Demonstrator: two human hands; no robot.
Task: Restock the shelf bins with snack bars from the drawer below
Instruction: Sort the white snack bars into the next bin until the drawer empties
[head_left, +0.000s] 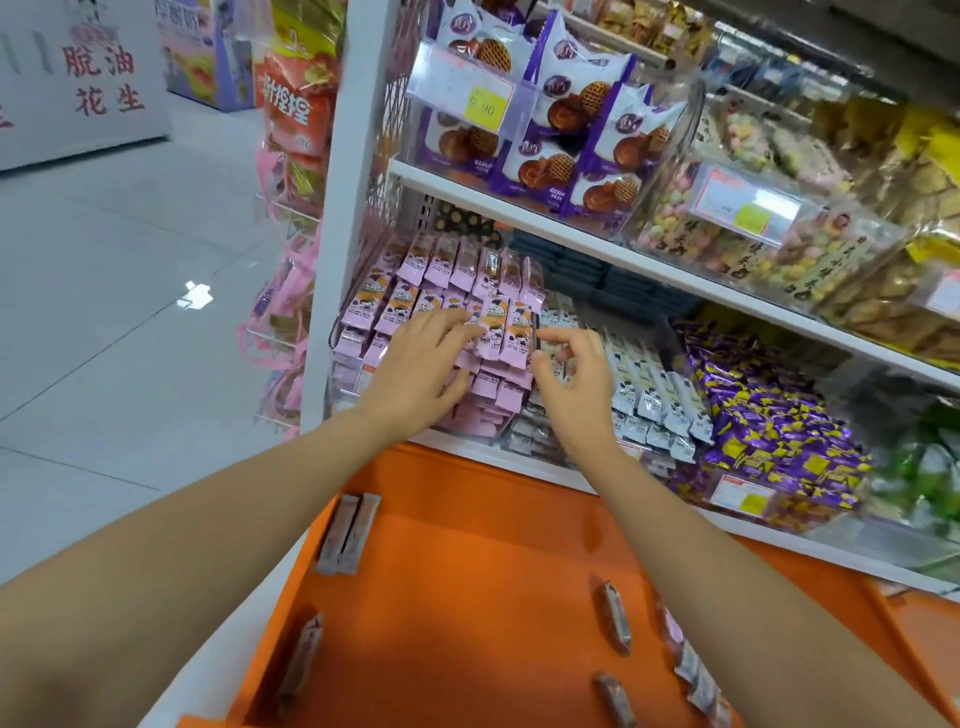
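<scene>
A clear shelf bin (337, 340) on the lower shelf is packed with rows of pink snack bars (447, 270). My left hand (421, 364) lies over the front rows with its fingers stretched out, touching the bars. My right hand (571, 379) hovers at the bin's right edge with its fingers loosely curled and holds nothing that I can see. Two pink bars (506, 330) stand up between my hands. Below, the open orange drawer (467, 597) holds a few loose bars: a pair (347, 532) at its left wall, one (298, 660) further down, and others (615, 616) at the right.
White snack bars (644, 384) fill the neighbouring bin, then purple-and-yellow candies (769, 441). The upper shelf (519, 208) carries purple waffle packs (566, 119) and a bin of coloured sweets (737, 228). Hanging pink bags (285, 312) and tiled floor (130, 286) lie to the left.
</scene>
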